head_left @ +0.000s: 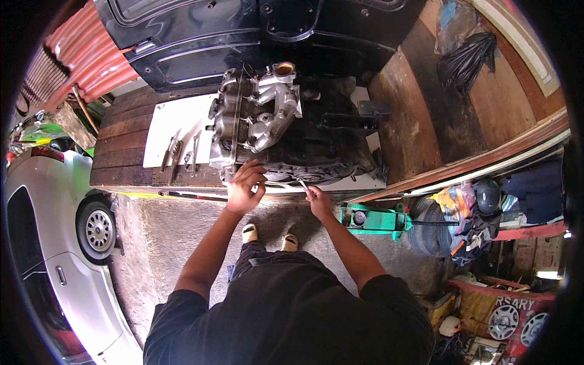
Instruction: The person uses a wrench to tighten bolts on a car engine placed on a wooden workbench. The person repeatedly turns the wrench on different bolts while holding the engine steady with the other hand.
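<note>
A metal engine part with silver intake pipes (277, 121) lies on the bench, its dark grimy body (328, 159) reaching to the right. At its near left corner is my left hand (244, 188), fingers bent but apart, the fingertips against the engine's lower edge. My right hand (319, 203) is closed around a slim silver tool (303, 184), whose tip points up at the engine's near side. The tool's exact kind is too small to make out. Left of the engine, several hand tools, including a wrench (194, 156), lie on a white sheet (163, 129).
The engine rests on a wooden plank bench (121, 137) against a black vehicle panel (207, 52). A green floor jack (374, 220) and tyre (429, 228) stand at the right. On the left is a silver car (61, 243). A black plastic bag (467, 61) hangs at the upper right.
</note>
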`<state>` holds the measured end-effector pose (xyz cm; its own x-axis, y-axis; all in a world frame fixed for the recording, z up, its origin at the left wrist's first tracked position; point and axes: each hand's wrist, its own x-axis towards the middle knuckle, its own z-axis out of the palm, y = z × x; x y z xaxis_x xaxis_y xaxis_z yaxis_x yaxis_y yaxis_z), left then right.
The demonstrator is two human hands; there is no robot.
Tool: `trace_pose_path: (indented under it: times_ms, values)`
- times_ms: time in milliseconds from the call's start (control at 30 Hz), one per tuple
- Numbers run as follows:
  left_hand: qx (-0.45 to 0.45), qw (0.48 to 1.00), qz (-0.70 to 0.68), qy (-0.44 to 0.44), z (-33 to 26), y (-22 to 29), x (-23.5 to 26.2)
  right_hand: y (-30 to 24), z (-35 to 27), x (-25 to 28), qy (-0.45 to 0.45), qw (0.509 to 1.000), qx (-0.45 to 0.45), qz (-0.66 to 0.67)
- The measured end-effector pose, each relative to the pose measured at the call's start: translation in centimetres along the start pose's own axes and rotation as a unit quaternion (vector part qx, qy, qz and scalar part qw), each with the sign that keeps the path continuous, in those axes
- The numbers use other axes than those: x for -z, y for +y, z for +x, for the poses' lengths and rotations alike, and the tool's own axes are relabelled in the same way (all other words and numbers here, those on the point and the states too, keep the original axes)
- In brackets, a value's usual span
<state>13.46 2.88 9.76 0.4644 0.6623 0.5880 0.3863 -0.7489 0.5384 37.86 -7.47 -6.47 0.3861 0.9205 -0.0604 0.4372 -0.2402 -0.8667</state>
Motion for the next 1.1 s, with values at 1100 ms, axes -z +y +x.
trace_pose_path:
  times_ms: [1100]
  values:
    - [0.000, 1.000, 0.002, -0.004, 0.1, 0.2, 0.3, -0.2, 1.7, 0.5, 0.008, 0.979, 0.090, -0.183]
